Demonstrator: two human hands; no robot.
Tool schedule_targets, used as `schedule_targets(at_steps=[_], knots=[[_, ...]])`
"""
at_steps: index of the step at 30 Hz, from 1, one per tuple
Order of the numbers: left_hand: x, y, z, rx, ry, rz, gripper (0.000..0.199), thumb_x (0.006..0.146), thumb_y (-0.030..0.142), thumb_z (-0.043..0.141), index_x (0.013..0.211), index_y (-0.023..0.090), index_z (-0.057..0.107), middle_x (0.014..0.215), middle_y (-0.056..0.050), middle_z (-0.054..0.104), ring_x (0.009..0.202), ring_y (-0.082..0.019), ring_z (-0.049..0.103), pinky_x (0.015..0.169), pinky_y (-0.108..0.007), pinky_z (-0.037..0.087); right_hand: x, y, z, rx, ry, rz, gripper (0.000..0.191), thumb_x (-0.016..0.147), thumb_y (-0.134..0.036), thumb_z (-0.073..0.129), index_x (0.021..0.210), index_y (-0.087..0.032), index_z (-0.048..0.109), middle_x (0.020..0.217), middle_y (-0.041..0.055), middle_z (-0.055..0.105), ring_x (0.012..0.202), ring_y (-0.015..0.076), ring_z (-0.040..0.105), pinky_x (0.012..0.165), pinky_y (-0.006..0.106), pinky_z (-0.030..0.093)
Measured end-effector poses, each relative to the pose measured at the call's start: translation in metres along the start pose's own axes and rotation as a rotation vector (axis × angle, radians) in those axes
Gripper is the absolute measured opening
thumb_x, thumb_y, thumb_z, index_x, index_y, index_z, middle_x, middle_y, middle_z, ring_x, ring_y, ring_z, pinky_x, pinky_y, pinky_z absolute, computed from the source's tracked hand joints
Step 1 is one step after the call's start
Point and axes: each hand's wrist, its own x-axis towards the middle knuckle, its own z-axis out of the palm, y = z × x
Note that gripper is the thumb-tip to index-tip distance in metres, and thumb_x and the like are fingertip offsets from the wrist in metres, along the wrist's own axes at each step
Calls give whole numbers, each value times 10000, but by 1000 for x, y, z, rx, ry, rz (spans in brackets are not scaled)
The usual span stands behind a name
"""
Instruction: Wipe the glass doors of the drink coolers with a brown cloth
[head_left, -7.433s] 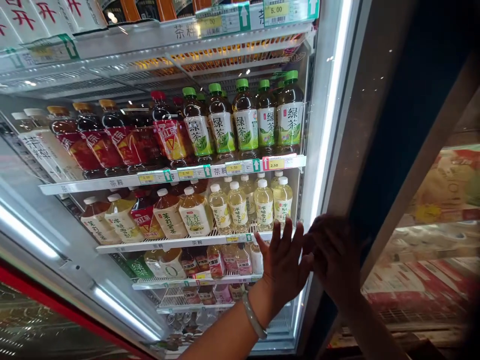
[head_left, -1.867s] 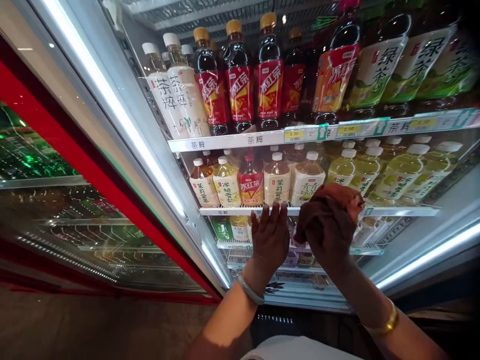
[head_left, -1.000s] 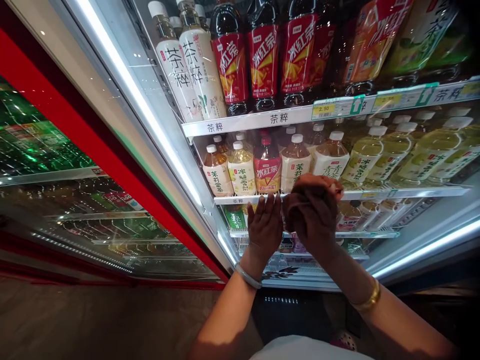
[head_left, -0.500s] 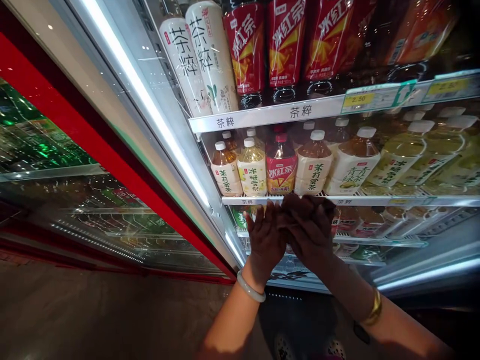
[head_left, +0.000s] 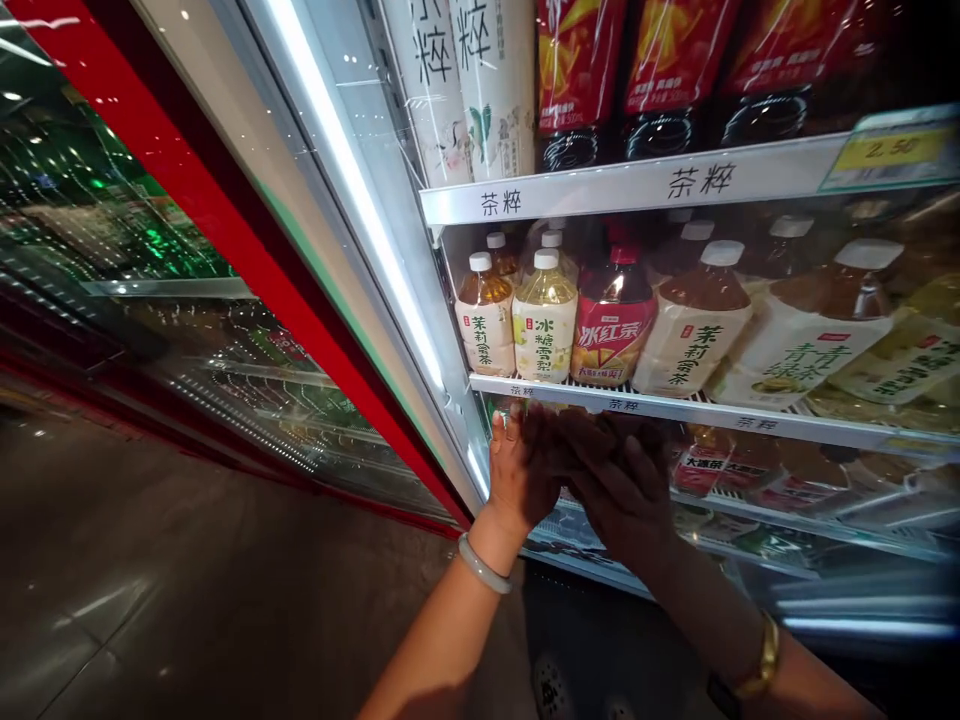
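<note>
My left hand [head_left: 517,470], with a pale bangle at its wrist, is raised in front of the drinks cooler, fingers apart. Close beside it on the right is my right hand [head_left: 626,495], in shadow, its fingers stretched toward the upper left. Nothing is plainly held in either; dark shapes around the fingertips are hard to make out. Just above the hands runs a shelf edge [head_left: 551,392]. On that shelf stand a white-capped bottle [head_left: 545,320], a red-labelled bottle [head_left: 611,325] and another white-capped bottle [head_left: 694,325].
An upper shelf edge [head_left: 585,193] carries white bottles [head_left: 491,110] and red bottles [head_left: 577,70]. A bright light strip [head_left: 360,210] and a red frame [head_left: 247,250] slant down the left side. More bottles stand on lower shelves. Dark floor [head_left: 187,600] lies below left.
The view has come closer and turned, so the shelves on the right look larger and the upper shelf sits higher. My hands stay close together; my left fingers look less spread.
</note>
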Motion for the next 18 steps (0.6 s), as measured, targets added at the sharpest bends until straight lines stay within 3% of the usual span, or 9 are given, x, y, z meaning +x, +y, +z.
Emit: schedule_targets(at_steps=[2,4,7,10,13,15,18], knots=[[1,-2,-4,37,61,36,688,959,228,596,1614,177,390,1639,-169,473,1647,-279,133,1339,-539,157,-13,8,-9,-18,-44,-7,339,868,-151,773,1150,-334,726,1193,-9,731,1524,236,429,1320,508,316],[7,-2,-10,81,104,63,733,969,190,575,1650,173,304,1681,-173,402,1648,-275,100,1337,-527,172,-11,16,-17,-25,9,11,368,864,-154,781,1195,-297,708,1221,21,719,1463,268,508,1279,542,380],[15,-2,-15,85,120,111,766,1024,196,463,1695,157,94,1756,-153,207,1646,-254,4,1347,-516,116,15,13,-12,-3,174,62,356,878,-163,769,1218,-236,695,1239,76,717,1570,345,346,1277,638,312],[16,-8,-16,14,92,109,743,1074,281,354,1693,148,-35,1777,-132,92,1633,-247,-55,1352,-493,58,29,-4,6,31,125,85,350,918,-172,733,1257,-246,688,1251,48,739,1626,259,217,1333,550,226],[14,-17,-16,-37,42,128,724,1092,395,283,1691,213,-81,1785,-92,61,1609,-245,-122,1344,-512,7,7,-6,12,85,43,14,292,931,-191,718,1206,-289,712,1274,-5,754,1623,191,214,1360,458,186],[13,-23,-13,-39,46,153,693,1094,352,243,1684,270,-111,1788,-39,-19,1593,-218,-161,1333,-521,-42,-14,2,7,71,8,-25,304,928,-225,734,1218,-312,709,1297,-32,747,1621,182,216,1360,435,206],[14,-27,-5,-112,51,142,661,1104,357,220,1680,315,-102,1788,23,-66,1584,-195,-195,1315,-496,-127,-20,12,-6,7,49,-3,399,941,-269,735,1329,-314,653,1327,-20,730,1610,198,245,1339,452,280]])
